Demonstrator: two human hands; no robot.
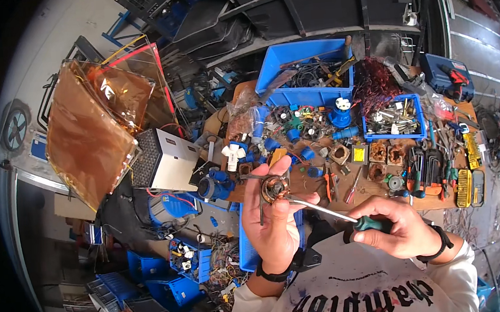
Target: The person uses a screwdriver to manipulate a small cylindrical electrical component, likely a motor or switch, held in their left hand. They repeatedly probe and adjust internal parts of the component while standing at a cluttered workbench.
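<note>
Palm up in the middle of the view, my left hand holds a small round copper-wound motor part between thumb and fingers. Thin dark strips stick out beside it; I cannot make out whether they belong to it. My right hand grips the dark green handle of a screwdriver. Its metal shaft slants up and left, with the tip at the edge of the copper-wound part. Whether the tip touches the windings or sits under them cannot be seen.
Beyond my hands, a wooden workbench carries a blue crate of cables, a blue tray of metal pieces, copper-filled square parts, pliers and hex keys. Blue bins stand lower left. A brown film-covered panel leans at left.
</note>
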